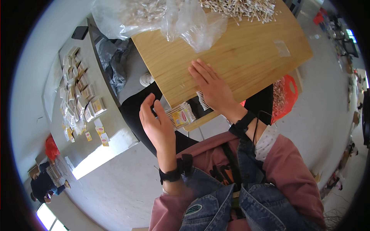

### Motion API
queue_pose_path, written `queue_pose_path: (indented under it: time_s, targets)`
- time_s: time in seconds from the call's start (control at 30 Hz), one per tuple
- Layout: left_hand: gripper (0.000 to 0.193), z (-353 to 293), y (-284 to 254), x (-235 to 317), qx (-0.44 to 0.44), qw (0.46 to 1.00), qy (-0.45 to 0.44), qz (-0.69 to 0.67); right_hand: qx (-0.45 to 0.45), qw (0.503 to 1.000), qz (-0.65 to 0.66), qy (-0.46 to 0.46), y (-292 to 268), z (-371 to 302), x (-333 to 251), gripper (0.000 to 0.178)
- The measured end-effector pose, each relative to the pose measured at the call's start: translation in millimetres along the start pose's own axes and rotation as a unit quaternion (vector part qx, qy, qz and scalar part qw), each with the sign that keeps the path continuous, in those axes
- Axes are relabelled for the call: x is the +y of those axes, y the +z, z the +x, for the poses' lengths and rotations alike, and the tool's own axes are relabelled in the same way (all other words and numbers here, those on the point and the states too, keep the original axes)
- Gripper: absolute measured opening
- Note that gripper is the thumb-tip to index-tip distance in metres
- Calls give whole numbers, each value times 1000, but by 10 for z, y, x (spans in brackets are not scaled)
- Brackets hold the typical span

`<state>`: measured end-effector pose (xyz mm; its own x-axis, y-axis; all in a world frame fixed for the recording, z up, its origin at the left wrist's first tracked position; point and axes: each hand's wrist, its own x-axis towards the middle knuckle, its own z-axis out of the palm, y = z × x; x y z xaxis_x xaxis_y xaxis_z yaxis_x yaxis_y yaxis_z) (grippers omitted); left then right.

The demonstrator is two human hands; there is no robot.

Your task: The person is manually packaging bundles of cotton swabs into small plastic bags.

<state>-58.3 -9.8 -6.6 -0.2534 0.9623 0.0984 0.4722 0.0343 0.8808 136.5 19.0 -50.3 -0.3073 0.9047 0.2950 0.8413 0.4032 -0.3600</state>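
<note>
My right hand (214, 89) lies over the near edge of the wooden table (239, 50), its fingers stretched out flat. Beside its palm a short row of white-tipped cotton swabs (202, 101) shows, partly covered by the hand. My left hand (157, 125) is off the table's near-left corner with fingers and thumb apart. Just right of it, below the table edge, sits a pack of cotton swabs (180, 116) with a yellow label; whether the hand touches it I cannot tell.
A clear plastic bag (196, 29) and a heap of loose cotton swabs (246, 9) occupy the far side. Many swab packs (79, 90) and a black phone (79, 32) lie on the left table. A red bag (287, 98) of swabs stands right. A person (44, 183) is at far left.
</note>
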Motion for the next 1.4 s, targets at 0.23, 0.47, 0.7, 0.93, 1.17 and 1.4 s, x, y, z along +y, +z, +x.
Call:
queue_pose_path:
  time_s: [0.23, 0.47, 0.7, 0.93, 1.17, 1.4]
  targets:
    - [40, -122, 163, -339, -2, 968, -29, 250, -12, 1000, 4, -8, 29, 22, -172, 51]
    - [42, -100, 225, -471, -49, 985, -109, 128, -9, 999, 27, 15, 82, 4, -224, 58]
    - [44, -104, 234, -486, -54, 990, -133, 4, -26, 999, 38, 1, 88, 18, -350, 57]
    - [43, -109, 243, -479, -54, 988, -147, 8, -32, 999, 24, -6, 103, 25, -400, 53]
    - [38, -94, 223, -369, -42, 991, -110, 59, -34, 998, 58, 2, 151, 42, -491, 54]
    - [35, -104, 226, -356, -32, 989, -78, 124, -17, 984, 178, 24, 193, 37, -606, 56]
